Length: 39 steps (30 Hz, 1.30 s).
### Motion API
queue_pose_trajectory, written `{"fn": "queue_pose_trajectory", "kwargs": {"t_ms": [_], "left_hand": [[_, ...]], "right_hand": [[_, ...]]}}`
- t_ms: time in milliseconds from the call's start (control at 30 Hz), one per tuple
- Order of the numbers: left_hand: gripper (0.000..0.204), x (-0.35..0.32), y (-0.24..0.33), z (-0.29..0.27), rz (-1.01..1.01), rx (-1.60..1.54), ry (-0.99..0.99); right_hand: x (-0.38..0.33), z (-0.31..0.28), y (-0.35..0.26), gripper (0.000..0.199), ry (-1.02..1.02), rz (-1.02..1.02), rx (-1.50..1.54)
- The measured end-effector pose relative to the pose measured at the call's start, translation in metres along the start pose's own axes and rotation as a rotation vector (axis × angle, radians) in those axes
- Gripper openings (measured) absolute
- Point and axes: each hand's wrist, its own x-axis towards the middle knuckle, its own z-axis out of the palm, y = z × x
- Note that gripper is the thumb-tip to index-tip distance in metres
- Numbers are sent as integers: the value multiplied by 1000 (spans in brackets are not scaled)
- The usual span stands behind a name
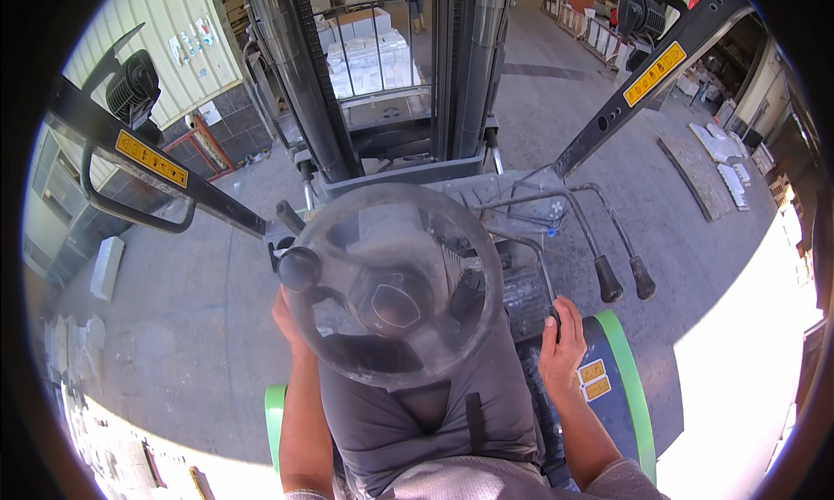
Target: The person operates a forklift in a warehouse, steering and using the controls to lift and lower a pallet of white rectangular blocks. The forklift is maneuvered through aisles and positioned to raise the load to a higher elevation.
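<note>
I sit at the controls of a forklift, behind a dusty dark steering wheel (pixel 493 283) with a round spinner knob (pixel 301 269) on its left side. My left hand (pixel 287 323) is at the wheel's left rim, just below the knob; its fingers are hidden behind the rim. To the right of the wheel, my right hand (pixel 563 348) closes round the black grip of a bent control lever (pixel 545 272). Two more levers with black handles, a nearer one (pixel 608 279) and a farther one (pixel 642 278), stand beyond that hand, untouched.
Ahead rises the forklift mast (pixel 469 74), with a load of white wrapped blocks (pixel 375 64) behind its load guard. Farther off a person (pixel 415 3) stands on the floor. Slabs (pixel 695 174) lie at the right; a white block (pixel 107 267) lies at the left by the wall.
</note>
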Motion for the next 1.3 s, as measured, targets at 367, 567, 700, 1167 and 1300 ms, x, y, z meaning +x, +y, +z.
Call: {"fn": "queue_pose_trajectory", "kwargs": {"t_ms": [367,567,700,1167,1300], "left_hand": [[53,0,-6,2,9,-35,4],[53,-1,-4,-1,-30,-48,-8],[53,-1,-3,0,-22,-44,1],[36,-1,-14,1,92,35,-9],[7,2,-21,3,70,55,-7]], "right_hand": [[0,0,-1,30,0,24,5],[1,0,-3,30,-4,27,9],[2,0,-3,31,-9,32,29],[50,-7,-13,35,44,-23,23],[73,-7,-23,29,152,-143,14]]}}
